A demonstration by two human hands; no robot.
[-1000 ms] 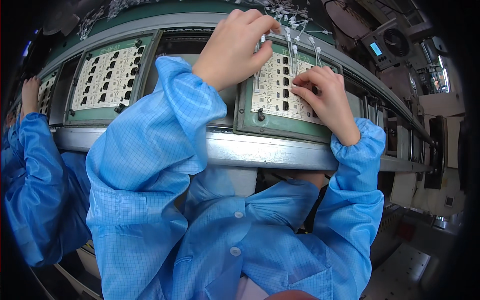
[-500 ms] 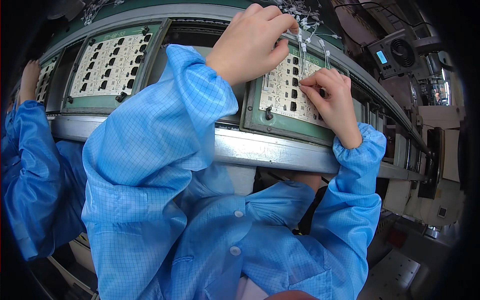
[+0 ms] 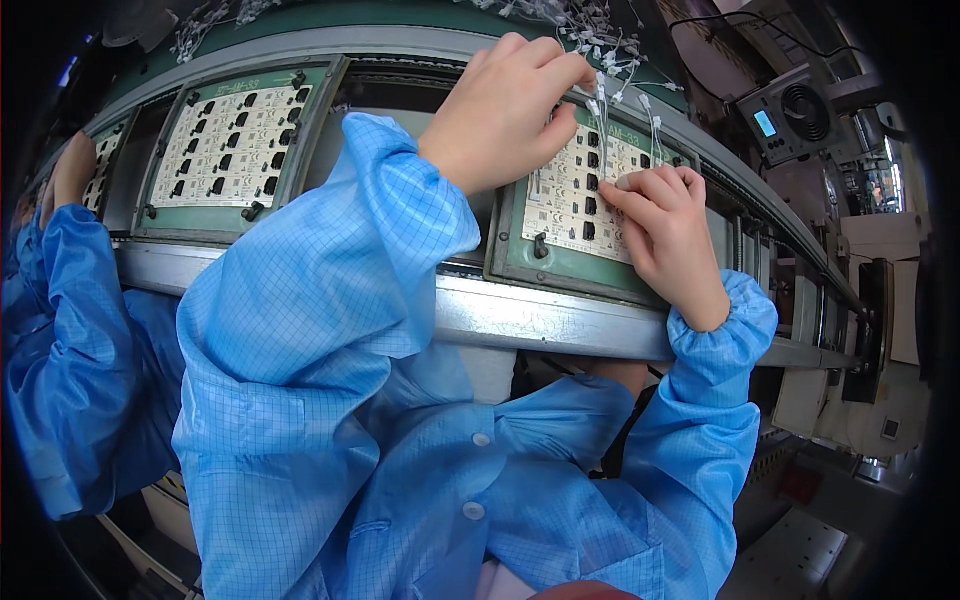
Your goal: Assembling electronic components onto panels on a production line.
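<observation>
Railed line (image 3: 380, 95) and green worktop (image 3: 400, 14)

Near rail (image 3: 550, 318) silver, running roughly 9 to 3 o'clock. On the line, three dark-framed green fixtures: one between 1 and 2 (image 3: 570, 266), one at 10 (image 3: 205, 220), one between 9 and 10 (image 3: 118, 131), partly hidden. Cream panels (image 3: 225, 145) dotted with black parts lie in them. A few white leads (image 3: 603, 125) over the panel between 1 and 2. Worktop beyond, at 12: heap of white-plugged cables (image 3: 590, 30) at 1, smaller cluster (image 3: 205, 30) between 10 and 11
</observation>
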